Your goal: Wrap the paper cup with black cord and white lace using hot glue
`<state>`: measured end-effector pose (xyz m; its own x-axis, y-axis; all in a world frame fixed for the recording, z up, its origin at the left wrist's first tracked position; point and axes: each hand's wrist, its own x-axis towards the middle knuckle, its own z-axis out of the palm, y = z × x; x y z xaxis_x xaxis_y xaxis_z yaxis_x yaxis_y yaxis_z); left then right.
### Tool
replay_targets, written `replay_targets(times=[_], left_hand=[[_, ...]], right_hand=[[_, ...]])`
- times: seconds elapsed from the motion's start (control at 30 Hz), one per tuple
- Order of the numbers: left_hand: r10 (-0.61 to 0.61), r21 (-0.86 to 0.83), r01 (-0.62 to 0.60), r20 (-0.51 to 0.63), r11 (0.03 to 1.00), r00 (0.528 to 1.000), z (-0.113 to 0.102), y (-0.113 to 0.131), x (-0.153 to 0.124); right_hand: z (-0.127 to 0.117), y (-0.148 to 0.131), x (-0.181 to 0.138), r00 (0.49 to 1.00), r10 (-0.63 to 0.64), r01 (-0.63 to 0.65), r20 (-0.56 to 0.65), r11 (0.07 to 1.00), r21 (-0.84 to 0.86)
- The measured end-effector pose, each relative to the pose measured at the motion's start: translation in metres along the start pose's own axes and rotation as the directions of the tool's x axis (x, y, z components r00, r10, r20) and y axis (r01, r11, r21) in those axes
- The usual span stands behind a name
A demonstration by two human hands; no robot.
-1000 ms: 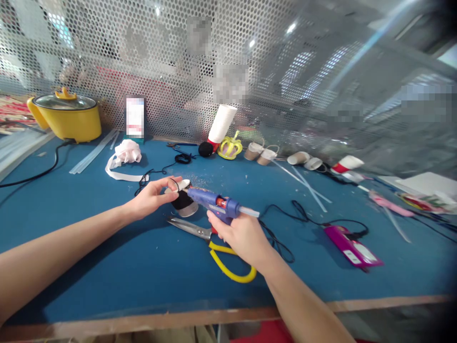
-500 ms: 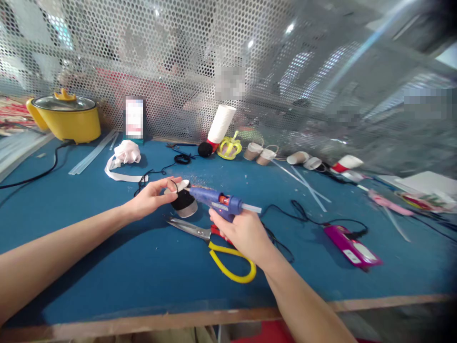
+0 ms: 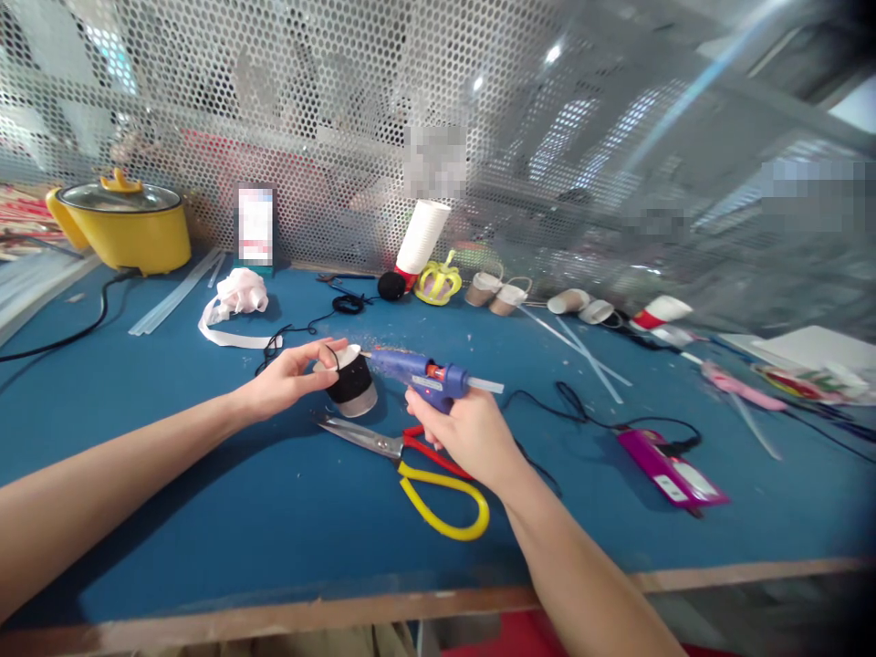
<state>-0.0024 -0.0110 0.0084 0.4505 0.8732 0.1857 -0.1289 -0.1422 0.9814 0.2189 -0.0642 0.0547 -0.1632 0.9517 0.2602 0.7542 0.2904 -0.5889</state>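
Observation:
A small paper cup (image 3: 354,383), wrapped partly in black cord, stands in front of me. My left hand (image 3: 291,376) grips it at its upper left, with a black cord looped at the fingers. My right hand (image 3: 472,429) is closed round the handle of a blue glue gun (image 3: 403,365), whose nozzle points left at the cup's upper rim. A clear glue stick (image 3: 485,385) juts from the gun's back. Just below the cup and gun lie scissors (image 3: 393,449) with one red and one yellow handle.
A yellow electric pot (image 3: 130,233), a phone (image 3: 255,228) and crumpled white ribbon (image 3: 241,292) are at the back left. Along the mesh stand stacked cups (image 3: 424,235), a yellow crown-like piece (image 3: 438,281) and small buckets (image 3: 507,297). A purple power box (image 3: 671,470) lies right.
The glue gun has drawn slightly right and back from the cup, so more of the cup's black side and white top shows. My left hand stays on the cup.

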Motion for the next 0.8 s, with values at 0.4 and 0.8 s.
replay_targets(times=[0.4, 0.8], left_hand=[[0.024, -0.001, -0.024, 0.004, 1.000, 1.000, -0.0006, -0.0017, 0.0001], [0.022, 0.004, -0.022, 0.020, 1.000, 1.000, -0.0015, -0.0012, 0.0001]], right_hand=[[0.0014, -0.0021, -0.0033, 0.999, 0.024, -0.025, 0.031, 0.999, 0.037], [-0.0001, -0.0033, -0.0023, 0.998, 0.029, -0.032, 0.047, 0.998, 0.050]])
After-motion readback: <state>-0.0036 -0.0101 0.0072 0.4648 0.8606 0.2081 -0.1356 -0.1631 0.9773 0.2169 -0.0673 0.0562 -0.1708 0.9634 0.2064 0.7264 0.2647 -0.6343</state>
